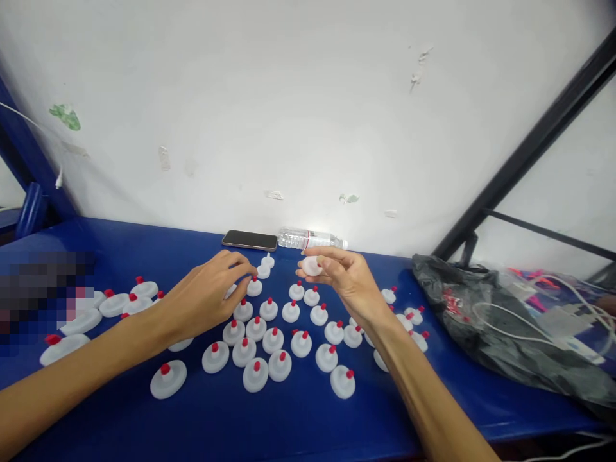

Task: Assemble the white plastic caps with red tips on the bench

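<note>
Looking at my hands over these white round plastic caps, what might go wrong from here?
The white round plastic cap in your right hand might slip. Your left forearm crosses over red-tipped white plastic caps and could knock some. The clear plastic bottle lying on its side might roll if bumped.

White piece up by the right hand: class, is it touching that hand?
Touching. The head view shows the white piece held in the right hand, pinched between thumb and fingers.

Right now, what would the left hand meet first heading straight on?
The left hand would likely meet the nearer untipped white cap, or, depth being unclear, the red-tipped cap beside it.
</note>
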`<action>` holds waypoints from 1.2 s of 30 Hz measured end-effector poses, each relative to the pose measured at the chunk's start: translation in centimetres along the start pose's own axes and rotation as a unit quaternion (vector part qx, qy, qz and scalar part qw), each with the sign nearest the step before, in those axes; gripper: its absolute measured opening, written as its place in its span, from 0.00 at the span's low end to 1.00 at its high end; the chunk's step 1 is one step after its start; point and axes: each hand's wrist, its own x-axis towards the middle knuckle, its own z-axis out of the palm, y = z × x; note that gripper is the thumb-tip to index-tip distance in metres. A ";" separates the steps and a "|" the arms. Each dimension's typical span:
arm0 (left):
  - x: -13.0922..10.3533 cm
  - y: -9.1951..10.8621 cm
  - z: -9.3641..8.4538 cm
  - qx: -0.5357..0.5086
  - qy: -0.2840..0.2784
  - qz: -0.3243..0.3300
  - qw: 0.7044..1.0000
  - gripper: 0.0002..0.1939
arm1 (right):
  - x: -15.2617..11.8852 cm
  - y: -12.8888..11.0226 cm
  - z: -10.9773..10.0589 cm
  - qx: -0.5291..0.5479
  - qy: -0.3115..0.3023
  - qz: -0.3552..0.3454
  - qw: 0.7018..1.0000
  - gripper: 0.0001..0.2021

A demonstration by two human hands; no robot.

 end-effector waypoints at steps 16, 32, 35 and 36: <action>-0.1 -0.5 -0.2 -0.017 0.016 0.035 0.999 0.17 | 0.3 0.5 0.6 0.187 -0.022 0.069 0.980 0.26; 0.0 -0.2 -0.4 -0.021 0.005 0.046 0.999 0.18 | -0.1 -0.5 1.0 0.171 -0.021 0.053 0.984 0.26; -0.1 -0.3 -0.4 -0.023 0.008 0.045 0.999 0.17 | -0.1 -0.4 1.0 0.138 -0.013 0.038 0.990 0.27; -0.1 -0.3 -0.3 -0.025 0.010 0.045 0.999 0.17 | -0.1 -0.4 1.0 0.126 -0.010 0.034 0.991 0.27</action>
